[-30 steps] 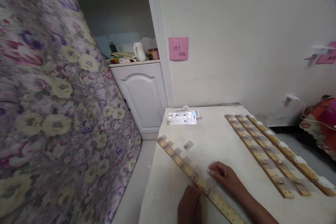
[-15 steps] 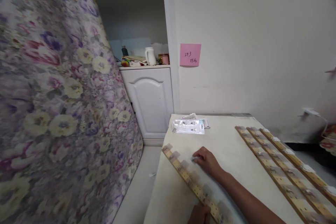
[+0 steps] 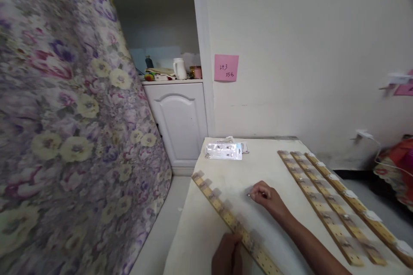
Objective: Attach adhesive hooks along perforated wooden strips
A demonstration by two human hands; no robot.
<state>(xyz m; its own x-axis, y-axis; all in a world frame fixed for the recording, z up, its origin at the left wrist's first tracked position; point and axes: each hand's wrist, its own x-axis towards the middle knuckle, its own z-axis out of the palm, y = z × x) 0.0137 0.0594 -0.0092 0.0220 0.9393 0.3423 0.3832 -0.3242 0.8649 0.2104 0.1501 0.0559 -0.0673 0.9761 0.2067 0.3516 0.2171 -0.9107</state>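
A long wooden strip (image 3: 226,215) with small holes lies slantwise on the white table. Clear plastic squares with small metal fittings sit along it. My left hand (image 3: 226,254) is closed at the strip's near edge, its fingertips on the wood. Over the tabletop to the right of the strip, my right hand (image 3: 265,196) is pinched around a small shiny piece (image 3: 248,195). Most of that piece is hidden by the fingers, so its kind cannot be made out.
Several similar wooden strips (image 3: 318,206) lie side by side on the right of the table (image 3: 258,154). Clear blister packs (image 3: 224,151) rest at its far left corner. A floral curtain (image 3: 80,137) hangs on the left, beside a white cabinet (image 3: 180,124).
My right hand has moved away from the strip, to the right, keeping its pinch. My left hand has come further into view along the strip's near edge. The view has turned slightly right.
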